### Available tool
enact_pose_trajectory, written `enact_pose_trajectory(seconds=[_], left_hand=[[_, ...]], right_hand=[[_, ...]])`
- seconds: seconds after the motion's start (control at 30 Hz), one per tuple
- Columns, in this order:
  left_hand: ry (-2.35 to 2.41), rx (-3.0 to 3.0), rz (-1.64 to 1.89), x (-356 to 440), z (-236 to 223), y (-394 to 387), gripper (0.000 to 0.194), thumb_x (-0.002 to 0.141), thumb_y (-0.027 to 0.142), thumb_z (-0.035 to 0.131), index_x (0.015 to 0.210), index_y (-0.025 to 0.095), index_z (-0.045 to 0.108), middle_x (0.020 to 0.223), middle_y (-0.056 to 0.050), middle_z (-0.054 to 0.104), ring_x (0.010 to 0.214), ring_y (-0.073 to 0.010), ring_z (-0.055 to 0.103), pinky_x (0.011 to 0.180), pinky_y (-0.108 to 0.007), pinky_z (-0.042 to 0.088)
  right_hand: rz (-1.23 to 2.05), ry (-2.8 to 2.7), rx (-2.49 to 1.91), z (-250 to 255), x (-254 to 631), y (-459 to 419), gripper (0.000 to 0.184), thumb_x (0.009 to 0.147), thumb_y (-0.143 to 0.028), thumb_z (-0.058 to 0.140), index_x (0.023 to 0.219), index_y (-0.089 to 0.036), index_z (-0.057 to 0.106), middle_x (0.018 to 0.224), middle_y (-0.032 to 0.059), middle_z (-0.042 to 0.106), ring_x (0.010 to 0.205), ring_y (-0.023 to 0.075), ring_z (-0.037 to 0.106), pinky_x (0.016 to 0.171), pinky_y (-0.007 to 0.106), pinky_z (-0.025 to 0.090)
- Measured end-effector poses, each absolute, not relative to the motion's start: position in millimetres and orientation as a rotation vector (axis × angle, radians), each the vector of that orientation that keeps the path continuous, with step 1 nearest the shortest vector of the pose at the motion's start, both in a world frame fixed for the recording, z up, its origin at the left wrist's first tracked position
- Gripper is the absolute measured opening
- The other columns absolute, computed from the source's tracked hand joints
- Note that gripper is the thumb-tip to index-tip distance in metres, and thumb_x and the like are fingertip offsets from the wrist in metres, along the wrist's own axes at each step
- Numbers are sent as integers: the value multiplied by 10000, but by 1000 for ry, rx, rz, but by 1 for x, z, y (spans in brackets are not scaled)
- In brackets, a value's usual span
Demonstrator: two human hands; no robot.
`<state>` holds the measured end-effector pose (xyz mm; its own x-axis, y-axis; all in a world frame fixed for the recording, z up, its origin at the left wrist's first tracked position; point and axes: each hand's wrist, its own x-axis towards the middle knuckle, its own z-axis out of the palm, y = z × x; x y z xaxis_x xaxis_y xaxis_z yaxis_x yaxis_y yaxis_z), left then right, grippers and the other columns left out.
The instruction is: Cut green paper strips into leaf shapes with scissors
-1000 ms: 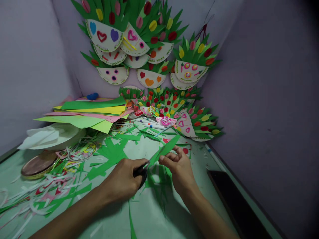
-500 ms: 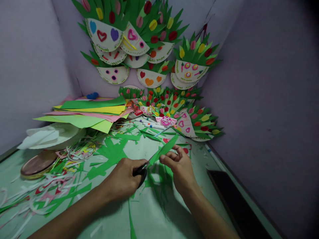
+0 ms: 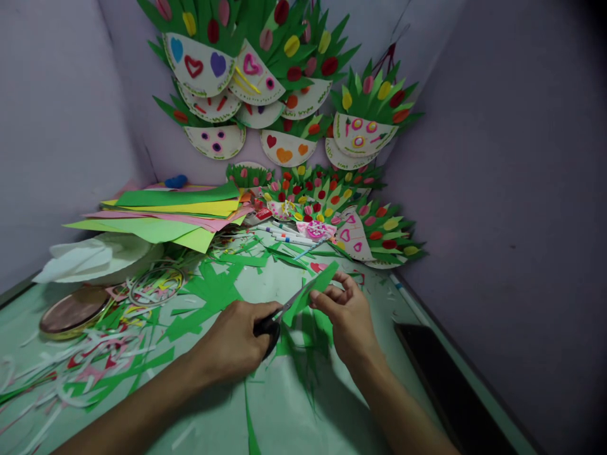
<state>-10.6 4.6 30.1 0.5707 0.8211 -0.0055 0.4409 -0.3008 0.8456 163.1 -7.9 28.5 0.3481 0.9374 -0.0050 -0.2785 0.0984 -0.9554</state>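
Observation:
My left hand (image 3: 237, 338) is closed around the black handles of a pair of scissors (image 3: 268, 331). The blades point up and to the right, along the left edge of a piece of green paper (image 3: 310, 294). That paper is long and comes to a tip at the top. Between thumb and fingers, my right hand (image 3: 348, 316) pinches its right side. Below both hands, green paper scraps (image 3: 303, 341) lie in shadow on the pale green tabletop (image 3: 270, 411).
Left are a coloured paper stack (image 3: 175, 215), white paper plates (image 3: 109, 259), a round tape roll (image 3: 76, 309) and tangled strips (image 3: 104, 354). Markers (image 3: 289, 237) and paper-plate flower baskets (image 3: 360, 234) stand behind. A dark phone-like slab (image 3: 450, 385) lies right. More baskets hang on the wall.
My right hand has shifted slightly right and the green paper has tilted a little with it. More of the scissor blades shows along the paper's edge. My left hand stays nearly in place.

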Motion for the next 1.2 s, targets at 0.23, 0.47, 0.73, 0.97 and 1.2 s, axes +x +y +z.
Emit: enact_pose_trajectory(seconds=[0.23, 0.47, 0.73, 0.97, 1.2], left_hand=[[971, 1943, 547, -10, 31, 5, 233, 718, 147, 437, 802, 132, 654, 654, -3, 581, 624, -128, 490, 577, -197, 376], [965, 1924, 548, -9, 27, 5, 213, 724, 147, 441, 806, 129, 637, 646, 7, 562, 614, -118, 476, 561, -189, 357], [949, 1907, 543, -8, 27, 5, 202, 737, 157, 445, 792, 118, 635, 654, 6, 557, 613, -116, 465, 556, -188, 352], [962, 1925, 527, -10, 29, 5, 184, 738, 173, 445, 735, 123, 623, 588, 17, 505, 603, -121, 463, 557, -195, 357], [1019, 1959, 533, -10, 30, 5, 167, 703, 184, 459, 710, 149, 622, 533, 33, 473, 586, -125, 457, 556, -201, 360]], right_hand=[[1040, -758, -1114, 28, 163, -9, 452, 551, -190, 739, 905, -208, 458, 541, -87, 575, 500, 104, 538, 542, 232, 407], [1071, -764, -1099, 26, 161, -9, 446, 547, -178, 741, 898, -196, 466, 536, -80, 587, 489, 89, 524, 533, 219, 395], [1077, -761, -1104, 23, 161, -8, 442, 540, -196, 750, 884, -196, 473, 534, -77, 587, 487, 96, 531, 516, 219, 393], [1005, -665, -1062, 29, 166, -6, 456, 523, -185, 751, 887, -206, 477, 561, -91, 561, 505, 88, 518, 546, 232, 433], [1021, -711, -1093, 28, 166, -6, 444, 528, -187, 738, 877, -208, 464, 542, -95, 552, 499, 95, 528, 555, 239, 427]])
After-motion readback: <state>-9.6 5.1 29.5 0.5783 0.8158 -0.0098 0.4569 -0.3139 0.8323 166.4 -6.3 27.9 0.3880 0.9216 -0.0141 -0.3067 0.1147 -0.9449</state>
